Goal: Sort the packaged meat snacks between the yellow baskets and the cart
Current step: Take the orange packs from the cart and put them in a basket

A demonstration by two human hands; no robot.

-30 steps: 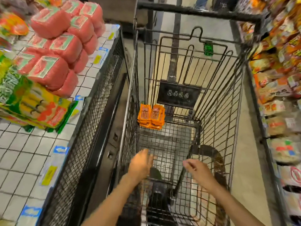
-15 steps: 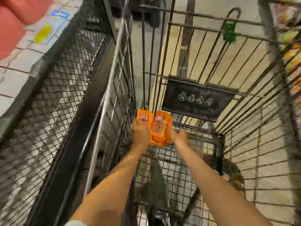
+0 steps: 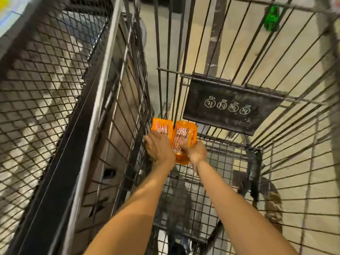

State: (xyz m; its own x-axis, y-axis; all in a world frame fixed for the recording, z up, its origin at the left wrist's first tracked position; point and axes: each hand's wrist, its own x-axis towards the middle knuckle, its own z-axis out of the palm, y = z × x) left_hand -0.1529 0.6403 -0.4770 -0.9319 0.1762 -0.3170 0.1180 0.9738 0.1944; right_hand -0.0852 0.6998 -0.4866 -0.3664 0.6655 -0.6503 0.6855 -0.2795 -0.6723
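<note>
L hand [image 3: 159,149] + R hand [image 3: 194,152] each clasp stack of orange snack packs [image 3: 184,134], far-left corner of cart [image 3: 226,153] floor. Risk: slick pkgs may slide off stack on lift; knuckles may snag on wires.

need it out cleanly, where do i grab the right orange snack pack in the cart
Take the right orange pack by its near short end, from your side and above: it runs lengthwise away from you, the left orange pack hugs its left edge and the cart wall stands behind. The right hand grips there.
</note>
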